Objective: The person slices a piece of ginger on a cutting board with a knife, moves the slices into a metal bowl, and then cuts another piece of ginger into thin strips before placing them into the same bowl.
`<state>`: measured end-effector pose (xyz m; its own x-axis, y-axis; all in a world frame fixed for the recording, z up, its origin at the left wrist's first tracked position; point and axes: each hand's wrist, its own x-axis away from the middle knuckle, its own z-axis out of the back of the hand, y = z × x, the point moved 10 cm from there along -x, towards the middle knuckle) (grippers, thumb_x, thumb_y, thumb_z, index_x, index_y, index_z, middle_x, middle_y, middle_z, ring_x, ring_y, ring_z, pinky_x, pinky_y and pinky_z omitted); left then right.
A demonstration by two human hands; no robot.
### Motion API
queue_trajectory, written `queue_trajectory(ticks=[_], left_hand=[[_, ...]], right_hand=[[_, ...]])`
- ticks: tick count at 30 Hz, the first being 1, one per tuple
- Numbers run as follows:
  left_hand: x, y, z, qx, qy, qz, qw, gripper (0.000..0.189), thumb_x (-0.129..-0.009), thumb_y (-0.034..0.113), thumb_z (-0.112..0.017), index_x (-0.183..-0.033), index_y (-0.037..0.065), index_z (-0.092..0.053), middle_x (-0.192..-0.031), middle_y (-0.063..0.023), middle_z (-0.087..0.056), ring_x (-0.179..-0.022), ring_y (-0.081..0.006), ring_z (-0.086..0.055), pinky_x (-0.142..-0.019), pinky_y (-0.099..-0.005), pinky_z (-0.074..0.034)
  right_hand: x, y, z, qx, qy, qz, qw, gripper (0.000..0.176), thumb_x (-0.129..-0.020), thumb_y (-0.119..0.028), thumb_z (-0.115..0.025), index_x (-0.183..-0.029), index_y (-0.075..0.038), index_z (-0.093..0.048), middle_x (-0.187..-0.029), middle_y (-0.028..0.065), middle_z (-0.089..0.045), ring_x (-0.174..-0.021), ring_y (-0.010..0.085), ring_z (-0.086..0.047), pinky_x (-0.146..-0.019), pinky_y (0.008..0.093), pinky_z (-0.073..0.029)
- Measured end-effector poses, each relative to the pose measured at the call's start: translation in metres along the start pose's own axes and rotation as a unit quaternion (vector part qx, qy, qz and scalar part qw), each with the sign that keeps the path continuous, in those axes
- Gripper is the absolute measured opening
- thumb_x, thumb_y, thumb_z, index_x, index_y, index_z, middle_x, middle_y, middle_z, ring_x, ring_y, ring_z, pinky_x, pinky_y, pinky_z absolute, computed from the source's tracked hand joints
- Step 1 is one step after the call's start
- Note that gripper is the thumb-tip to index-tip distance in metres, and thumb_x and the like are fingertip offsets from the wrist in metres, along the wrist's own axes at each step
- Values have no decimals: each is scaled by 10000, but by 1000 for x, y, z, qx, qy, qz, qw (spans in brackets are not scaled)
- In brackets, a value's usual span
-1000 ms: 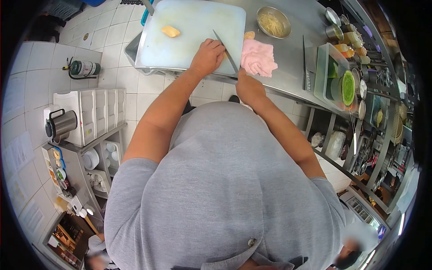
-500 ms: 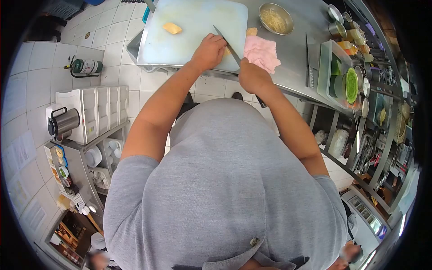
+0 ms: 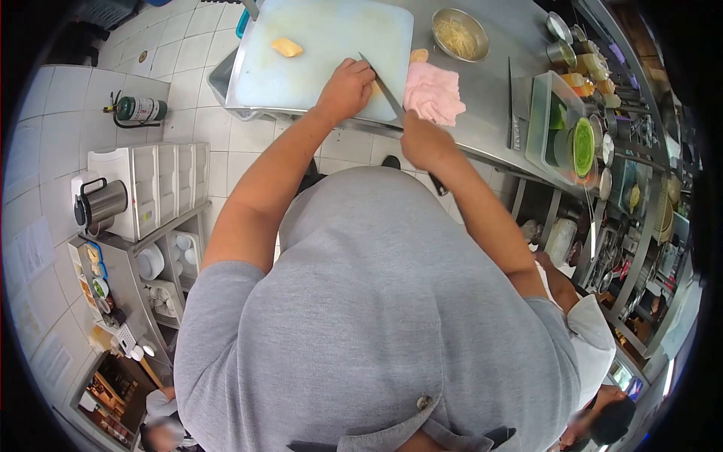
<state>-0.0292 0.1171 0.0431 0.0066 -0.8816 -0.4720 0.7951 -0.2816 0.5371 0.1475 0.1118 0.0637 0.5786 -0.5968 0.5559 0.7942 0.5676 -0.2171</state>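
White plastic chopping board (image 3: 301, 64) sits at the steel counter's (image 3: 489, 113) near left corner. On the board's near right corner, left hand (image 3: 345, 89) curls shut over a small yellow food piece (image 3: 374, 87), mostly hidden. Long steel knife (image 3: 380, 85) rests against those knuckles, right hand (image 3: 423, 142) clamped on its handle. I'd fear the blade riding onto fingertips if the piece rolls.

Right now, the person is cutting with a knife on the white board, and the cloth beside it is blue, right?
No: the cloth beside the white board is pink, not blue; the head view shows it. The right hand does hold the knife there.
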Motion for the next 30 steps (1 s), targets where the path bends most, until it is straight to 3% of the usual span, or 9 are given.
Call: queue_trajectory(ticks=[3,8,10,13,16,22,27,30], left_hand=[[5,2,0,-2,18,10,1000,93,-918,16,-708,-1005,24,-738,-1066,-136,-704,-1053,-387,-631,-978,-485,-563],[-2,1,-1,-10,-29,20,999,123,-924,9,-722,-1044,15,-753,-1087,-141,-714,-1062,-388,-633,-980,-490,-561],[-4,6,1,-21,-32,12,999,81,-893,30,-720,-972,41,-737,-1055,-118,-703,-1055,-362,-642,-972,-490,-569],[5,14,0,-19,-18,9,1000,83,-891,37,-725,-973,40,-736,-1049,-113,-701,-1040,-362,-644,-965,-493,-569],[8,10,-2,-4,16,5,1000,82,-889,34,-724,-970,39,-732,-1040,-115,-696,-1025,-367,-645,-965,-492,-565],[8,9,-2,-3,3,7,1000,77,-890,28,-727,-966,37,-723,-1038,-126,-695,-1026,-379,-645,-958,-490,-558],[10,9,1,10,29,6,999,73,-898,31,-732,-970,35,-723,-1036,-129,-695,-1025,-379,-643,-956,-492,-558],[11,9,1,18,24,9,1000,81,-904,34,-735,-985,32,-728,-1041,-130,-697,-1027,-377,-644,-959,-493,-558]], right_hand=[[-6,13,-36,-33,13,-45,998,290,-1070,-94,-519,-1302,68,-585,-1189,336,-801,-1121,511,-796,-978,634,-601],[-24,3,-4,-30,23,-16,999,287,-1070,-86,-532,-1311,58,-584,-1201,324,-804,-1122,492,-801,-971,613,-611],[-11,2,4,-7,-3,-4,1000,290,-1064,-75,-537,-1318,57,-584,-1198,328,-801,-1119,496,-798,-977,603,-610],[2,7,-13,-17,29,8,999,283,-1072,-97,-523,-1290,81,-552,-1115,362,-788,-1053,524,-790,-938,628,-604],[-17,14,-38,-40,36,-30,998,307,-1050,-67,-547,-1320,72,-583,-1173,323,-802,-1105,492,-800,-1003,597,-598],[-8,-1,10,-16,-8,5,1000,309,-1036,-48,-540,-1313,83,-583,-1161,324,-805,-1107,490,-803,-969,598,-607],[-15,7,-30,-24,31,-29,999,280,-1044,-44,-526,-1286,82,-589,-1208,321,-803,-1113,491,-802,-962,591,-617],[-32,2,-14,-33,38,3,999,274,-1047,-45,-525,-1285,70,-594,-1210,316,-805,-1123,493,-799,-970,595,-617]])
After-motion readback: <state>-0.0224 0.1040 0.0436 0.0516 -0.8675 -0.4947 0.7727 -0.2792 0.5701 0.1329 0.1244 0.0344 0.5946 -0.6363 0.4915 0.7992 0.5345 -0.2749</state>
